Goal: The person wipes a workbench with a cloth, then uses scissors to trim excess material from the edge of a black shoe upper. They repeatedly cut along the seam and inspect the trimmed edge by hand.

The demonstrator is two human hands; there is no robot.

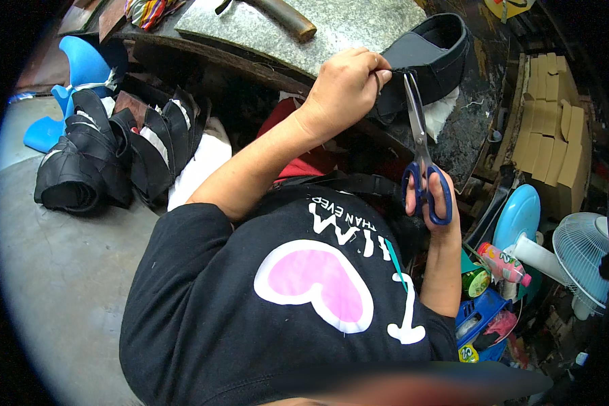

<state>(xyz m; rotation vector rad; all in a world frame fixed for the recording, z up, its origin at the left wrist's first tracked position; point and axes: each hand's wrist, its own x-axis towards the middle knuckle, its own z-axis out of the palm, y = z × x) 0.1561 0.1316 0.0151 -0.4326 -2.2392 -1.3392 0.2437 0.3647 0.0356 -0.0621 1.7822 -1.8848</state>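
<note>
Working posture at the bench [479, 116], seen from above. We note the black band [436, 76], a curved piece set on the bench's near edge, just beside the right edge of the grey slab [362, 30]; a white scrap [443, 114] shows beneath it. The left hand [348, 80] pinches the band's left end between thumb and fingers. The right hand [432, 196] grips the blue-handled scissors [418, 122], fingers through the loops, the blades almost together and their tips at the pinched end. We judge the step in hand to be trimming, perhaps of loose thread, though the cut itself is too small to make out. The next move, in our reading, calls for a steady, taut pinch and fingertips clear of the blades.
</note>
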